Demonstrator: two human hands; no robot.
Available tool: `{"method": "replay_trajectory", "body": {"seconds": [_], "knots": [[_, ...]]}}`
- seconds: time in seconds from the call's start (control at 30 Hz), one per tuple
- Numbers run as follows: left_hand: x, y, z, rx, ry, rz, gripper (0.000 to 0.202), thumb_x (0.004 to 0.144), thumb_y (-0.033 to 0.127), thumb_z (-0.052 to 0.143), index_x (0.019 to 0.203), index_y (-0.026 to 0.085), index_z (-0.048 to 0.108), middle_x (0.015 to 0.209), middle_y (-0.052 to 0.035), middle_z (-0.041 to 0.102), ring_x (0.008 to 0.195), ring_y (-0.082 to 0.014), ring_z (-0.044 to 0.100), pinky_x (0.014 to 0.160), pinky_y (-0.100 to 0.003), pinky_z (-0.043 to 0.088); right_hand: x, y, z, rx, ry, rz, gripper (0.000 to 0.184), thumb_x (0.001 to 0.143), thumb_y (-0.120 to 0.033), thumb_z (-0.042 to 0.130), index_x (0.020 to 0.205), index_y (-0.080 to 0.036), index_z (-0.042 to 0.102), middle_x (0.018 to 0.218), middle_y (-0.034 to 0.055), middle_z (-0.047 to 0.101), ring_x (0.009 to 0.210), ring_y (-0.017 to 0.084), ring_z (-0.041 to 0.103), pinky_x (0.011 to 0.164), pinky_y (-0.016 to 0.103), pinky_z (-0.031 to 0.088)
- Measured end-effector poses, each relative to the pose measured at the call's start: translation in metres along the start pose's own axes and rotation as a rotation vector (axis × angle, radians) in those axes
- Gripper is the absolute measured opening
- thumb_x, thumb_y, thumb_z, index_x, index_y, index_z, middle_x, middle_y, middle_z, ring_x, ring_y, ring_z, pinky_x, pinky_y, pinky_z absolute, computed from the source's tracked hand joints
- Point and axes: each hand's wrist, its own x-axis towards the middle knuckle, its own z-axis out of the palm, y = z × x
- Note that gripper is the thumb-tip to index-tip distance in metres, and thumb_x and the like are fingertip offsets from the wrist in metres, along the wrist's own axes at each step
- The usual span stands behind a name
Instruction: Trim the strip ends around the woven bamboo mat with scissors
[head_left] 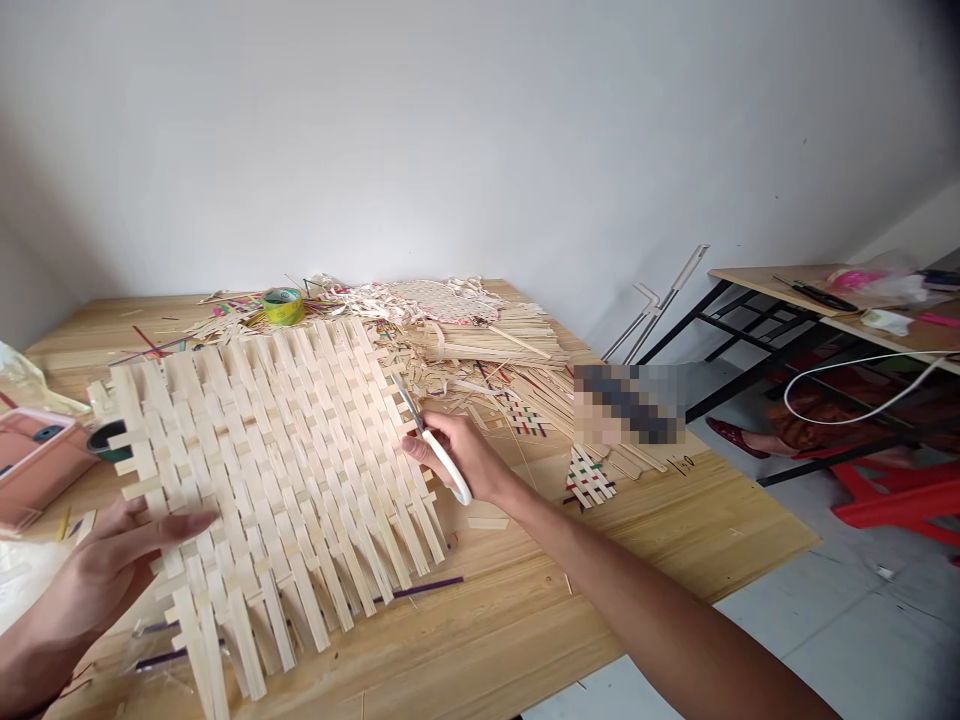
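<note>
A large woven mat of pale, flat wooden strips is held up tilted above the table, its strip ends sticking out loose along the edges. My left hand grips its lower left edge, thumb on top and fingers underneath. In my right hand is a pair of scissors with white handles. Their metal blades reach to the mat's right edge, by the short strip ends there; I cannot tell whether the blades touch a strip.
Behind the mat lie a roll of yellow tape, heaped loose strips and a pale woven piece. Small coloured woven pieces lie right. A pink-orange plastic box stands left. Beyond the table's right edge are a red stool and a person's foot.
</note>
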Motion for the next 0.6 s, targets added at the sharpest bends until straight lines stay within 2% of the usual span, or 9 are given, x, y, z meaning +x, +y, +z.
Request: {"method": "replay_trajectory", "body": {"seconds": [0.1, 0.2, 0.4, 0.6], "knots": [[-0.0008, -0.0019, 0.0001, -0.067, -0.07, -0.146, 0.027, 0.04, 0.043, 0.091, 0.063, 0.029, 0.085, 0.082, -0.009, 0.083, 0.088, -0.0325, 0.078, 0.07, -0.029, 0.066, -0.0003, 0.0009, 0.0001, 0.008, 0.005, 0.002, 0.047, 0.093, -0.063, 0.063, 0.082, -0.018, 0.057, 0.066, -0.0036, 0.049, 0.057, 0.011, 0.042, 0.053, 0.025, 0.03], [-0.0029, -0.0003, 0.0017, -0.094, -0.094, -0.217, 0.037, 0.035, 0.048, 0.095, 0.065, 0.028, 0.086, 0.089, -0.0089, 0.085, 0.1, -0.0339, 0.078, 0.073, -0.024, 0.065, 0.0001, 0.0004, 0.0, 0.018, 0.002, -0.007, 0.047, 0.093, -0.063, 0.064, 0.087, -0.017, 0.061, 0.069, -0.0029, 0.051, 0.06, 0.011, 0.044, 0.055, 0.025, 0.032], [-0.0052, 0.0048, 0.0041, -0.093, -0.121, -0.24, 0.043, 0.031, 0.053, 0.098, 0.063, 0.027, 0.085, 0.089, -0.0066, 0.086, 0.102, -0.0315, 0.079, 0.072, -0.019, 0.063, 0.0013, 0.0, -0.0004, 0.032, -0.009, -0.037, 0.043, 0.094, -0.058, 0.066, 0.084, -0.017, 0.058, 0.073, -0.0024, 0.052, 0.064, 0.011, 0.043, 0.059, 0.026, 0.033], [-0.0037, -0.0016, 0.0015, -0.107, -0.15, -0.262, 0.044, 0.031, 0.053, 0.099, 0.065, 0.028, 0.085, 0.086, -0.006, 0.086, 0.107, -0.0319, 0.078, 0.074, -0.017, 0.063, 0.0009, -0.0001, -0.0008, 0.036, -0.005, -0.038, 0.04, 0.095, -0.054, 0.066, 0.082, -0.017, 0.056, 0.073, -0.0026, 0.052, 0.065, 0.011, 0.044, 0.06, 0.026, 0.033]]}}
